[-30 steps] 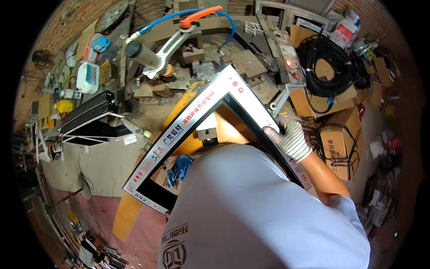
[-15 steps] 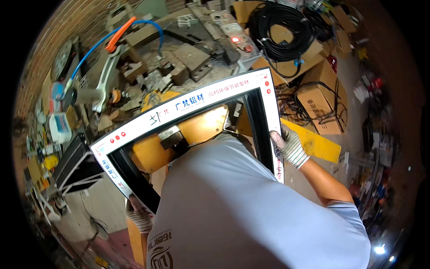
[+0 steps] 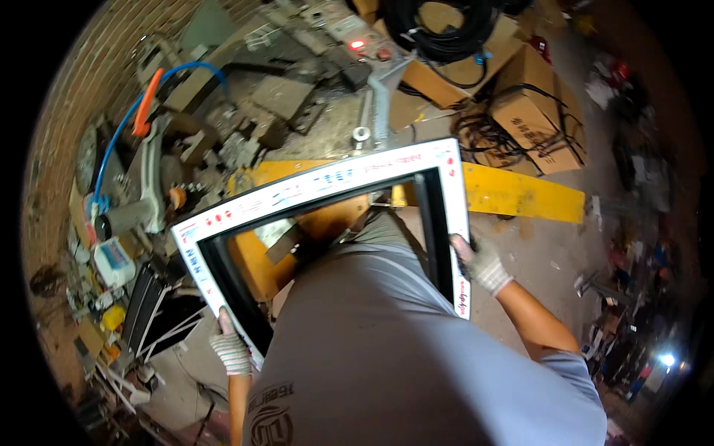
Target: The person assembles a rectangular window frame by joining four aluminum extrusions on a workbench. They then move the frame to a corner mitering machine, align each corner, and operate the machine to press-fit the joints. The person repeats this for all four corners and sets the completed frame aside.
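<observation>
A rectangular window frame [image 3: 297, 187], white film with red and blue print over a black inner profile, is held up before my body. My left hand [image 3: 232, 349], in a striped glove, grips its left side low down, thumb on the white face. On the opposite side my right hand [image 3: 483, 267], gloved too, clasps the right bar with the thumb on top and the fingers behind. My shirt hides the frame's near edge. Through the opening show yellow metal parts [image 3: 338, 218] of a machine.
Beyond the frame stretches a yellow bar [image 3: 524, 195]. A cluttered bench holds metal blocks [image 3: 282, 95], an orange-handled lever [image 3: 149, 104] and a blue hose [image 3: 111, 152]. Cardboard boxes [image 3: 532, 123] and a coil of black cable [image 3: 439, 41] lie at the far right. A white jug [image 3: 114, 260] stands left.
The window frame, still in both hands, now sits lower in view and slightly to the right. The bench has shifted up and left in the picture, and more of the yellow bar shows.
</observation>
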Available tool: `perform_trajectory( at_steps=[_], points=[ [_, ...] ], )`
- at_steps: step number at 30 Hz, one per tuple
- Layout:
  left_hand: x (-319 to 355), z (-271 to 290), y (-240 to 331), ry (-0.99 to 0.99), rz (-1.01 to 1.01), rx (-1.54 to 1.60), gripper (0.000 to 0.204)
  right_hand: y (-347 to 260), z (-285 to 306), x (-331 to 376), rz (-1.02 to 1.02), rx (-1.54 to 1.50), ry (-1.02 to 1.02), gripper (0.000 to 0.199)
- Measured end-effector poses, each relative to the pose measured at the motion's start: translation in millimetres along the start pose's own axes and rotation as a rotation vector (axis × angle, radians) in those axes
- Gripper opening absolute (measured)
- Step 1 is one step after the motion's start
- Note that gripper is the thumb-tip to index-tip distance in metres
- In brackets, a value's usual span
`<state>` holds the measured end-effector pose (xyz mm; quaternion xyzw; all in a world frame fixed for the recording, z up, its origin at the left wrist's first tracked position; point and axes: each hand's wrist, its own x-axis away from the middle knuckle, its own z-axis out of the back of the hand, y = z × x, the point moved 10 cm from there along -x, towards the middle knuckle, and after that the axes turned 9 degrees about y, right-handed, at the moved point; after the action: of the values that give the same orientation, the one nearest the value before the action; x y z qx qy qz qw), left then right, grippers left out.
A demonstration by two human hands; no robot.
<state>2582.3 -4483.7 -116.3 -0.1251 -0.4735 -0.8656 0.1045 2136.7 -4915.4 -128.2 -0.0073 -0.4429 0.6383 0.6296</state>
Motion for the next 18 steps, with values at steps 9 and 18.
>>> perform_trajectory(
  at_steps=[9, 18],
  points=[
    [-30, -13, 30, -0.216, 0.068, -0.222, 0.033, 77, -39, 40, -0.016, -0.330, 0.134, 0.042],
    [-67, -91, 35, -0.320, -0.217, -0.223, 0.050, 64, -43, 30, -0.145, -0.076, 0.106, 0.064]
  ],
)
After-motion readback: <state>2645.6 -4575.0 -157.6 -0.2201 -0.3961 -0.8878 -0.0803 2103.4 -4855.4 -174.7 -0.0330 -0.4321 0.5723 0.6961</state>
